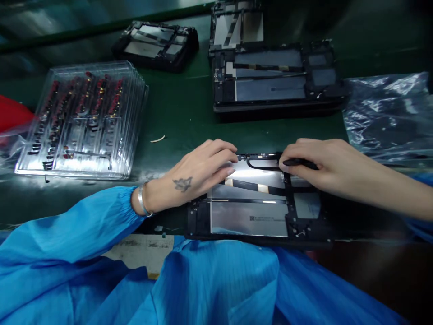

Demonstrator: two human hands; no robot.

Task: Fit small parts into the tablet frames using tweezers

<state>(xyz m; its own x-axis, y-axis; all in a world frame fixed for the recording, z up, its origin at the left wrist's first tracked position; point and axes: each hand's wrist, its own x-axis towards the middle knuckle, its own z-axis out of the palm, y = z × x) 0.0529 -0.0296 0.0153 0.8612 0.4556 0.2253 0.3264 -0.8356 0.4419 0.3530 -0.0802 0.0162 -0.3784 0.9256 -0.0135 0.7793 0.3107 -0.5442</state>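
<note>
An opened black tablet-like device (250, 219) with silver battery panels lies at the table's front edge. My left hand (206, 169) rests over its upper left part, fingers bent together, fingertips at the top edge; whether they pinch anything is hidden. My right hand (313, 162) is closed round a dark slim tool (300, 163) at the device's upper right edge. The tool's tip is hard to make out. Between the two hands a thin black cable (260, 167) curves along the top of the silver panel.
Stacked clear trays (126, 153) with small red and black parts stand at the left. Similar devices are stacked at the back left (154, 43) and back middle (270, 85). A clear plastic bag (385, 117) lies at the right, and a small pale strip (157, 139) on the green table.
</note>
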